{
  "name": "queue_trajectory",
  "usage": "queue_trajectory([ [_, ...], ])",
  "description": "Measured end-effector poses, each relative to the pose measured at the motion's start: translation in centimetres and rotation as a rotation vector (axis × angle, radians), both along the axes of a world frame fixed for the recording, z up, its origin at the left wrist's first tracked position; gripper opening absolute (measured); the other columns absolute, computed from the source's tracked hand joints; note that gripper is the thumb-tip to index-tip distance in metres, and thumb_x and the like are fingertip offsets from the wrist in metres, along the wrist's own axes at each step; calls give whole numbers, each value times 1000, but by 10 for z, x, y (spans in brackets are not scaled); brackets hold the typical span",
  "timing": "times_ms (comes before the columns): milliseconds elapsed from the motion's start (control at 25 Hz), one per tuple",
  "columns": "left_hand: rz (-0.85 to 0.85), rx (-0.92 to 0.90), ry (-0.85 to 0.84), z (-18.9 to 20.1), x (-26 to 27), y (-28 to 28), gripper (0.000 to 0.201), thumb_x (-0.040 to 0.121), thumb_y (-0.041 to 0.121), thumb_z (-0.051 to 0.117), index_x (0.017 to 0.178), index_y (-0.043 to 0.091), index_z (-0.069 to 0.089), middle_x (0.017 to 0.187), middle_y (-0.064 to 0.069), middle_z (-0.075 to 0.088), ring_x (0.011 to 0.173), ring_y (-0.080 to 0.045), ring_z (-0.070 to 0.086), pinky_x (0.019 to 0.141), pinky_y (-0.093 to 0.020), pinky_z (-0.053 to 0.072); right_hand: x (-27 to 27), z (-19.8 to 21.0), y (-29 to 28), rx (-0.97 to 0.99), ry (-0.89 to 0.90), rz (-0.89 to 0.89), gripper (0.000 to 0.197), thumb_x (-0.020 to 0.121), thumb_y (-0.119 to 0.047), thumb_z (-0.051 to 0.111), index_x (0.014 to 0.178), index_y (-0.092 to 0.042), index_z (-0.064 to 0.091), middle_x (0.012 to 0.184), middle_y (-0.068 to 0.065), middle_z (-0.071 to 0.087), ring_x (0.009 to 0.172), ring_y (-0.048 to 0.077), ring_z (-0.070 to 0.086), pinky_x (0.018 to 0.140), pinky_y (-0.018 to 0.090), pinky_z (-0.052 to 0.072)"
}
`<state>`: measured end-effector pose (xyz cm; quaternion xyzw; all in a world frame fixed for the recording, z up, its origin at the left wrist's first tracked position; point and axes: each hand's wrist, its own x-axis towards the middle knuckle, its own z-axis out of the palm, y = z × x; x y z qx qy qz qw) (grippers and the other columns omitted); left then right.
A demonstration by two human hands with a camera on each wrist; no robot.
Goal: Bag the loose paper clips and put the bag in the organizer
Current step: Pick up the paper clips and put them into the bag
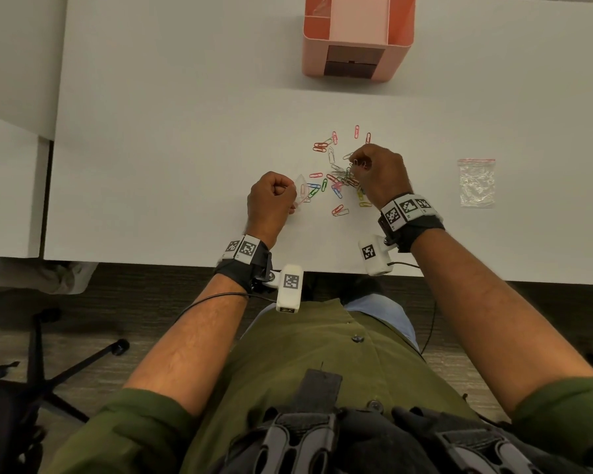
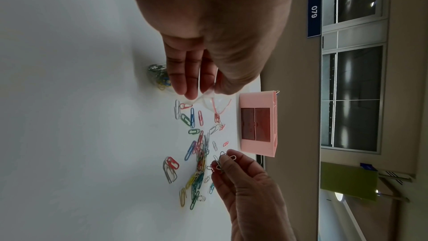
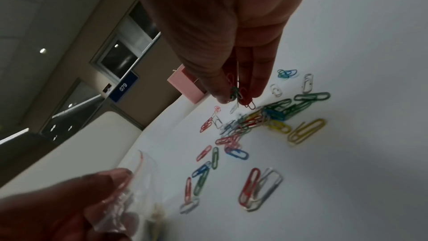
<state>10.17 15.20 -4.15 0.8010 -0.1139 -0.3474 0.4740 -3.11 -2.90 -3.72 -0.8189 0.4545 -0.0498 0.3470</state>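
Coloured paper clips (image 1: 336, 181) lie scattered on the white table (image 1: 172, 148). My left hand (image 1: 271, 200) grips a small clear zip bag (image 1: 302, 189) with a red strip, its mouth turned toward the clips; some clips sit inside the bag (image 2: 158, 77). My right hand (image 1: 377, 172) pinches a small bunch of clips (image 2: 220, 162) between thumb and fingers just above the pile (image 3: 238, 94). The pink organizer (image 1: 356, 39) stands at the far side of the table, its top compartments open.
A second clear zip bag (image 1: 477, 183) lies flat on the table to the right of my right hand. The table's near edge runs just behind my wrists. An office chair base (image 1: 48, 364) stands on the floor at the left.
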Motion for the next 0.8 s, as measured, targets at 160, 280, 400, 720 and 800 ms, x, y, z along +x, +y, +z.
queue_trajectory([
  [160,-8,-11,14,-2,3,-3,4,95,11,64,93,14,66,80,1,71,58,-7,66,55,-18,52,6,6,1,161,-77,-136,18,86,-13,73,103,-16,74,97,-3,72,90,10,66,86,25,56],
  [280,-34,-2,13,-3,3,-5,1,96,12,65,95,13,66,85,0,72,65,-10,68,54,-17,51,9,14,9,334,-212,-261,18,84,-8,75,102,-12,75,92,2,74,84,15,71,82,28,61],
  [400,-57,14,6,-4,3,-8,1,96,14,65,96,14,65,91,-1,73,70,-11,71,54,-17,51,14,27,24,564,-363,-306,20,84,1,73,103,-3,73,95,15,74,85,24,73,82,35,62],
  [720,-46,-25,-15,-3,1,-12,5,93,9,64,94,11,69,85,-7,73,74,-22,72,67,-37,64,32,31,57,603,-310,-156,16,84,-1,72,99,-3,73,92,18,74,82,24,73,82,38,62],
  [800,-53,-32,-15,-2,0,-11,6,93,10,64,96,11,69,82,-2,71,77,-24,73,71,-42,65,32,28,60,506,-224,-119,13,83,-5,73,96,-7,75,86,11,75,81,23,75,80,39,63],
])
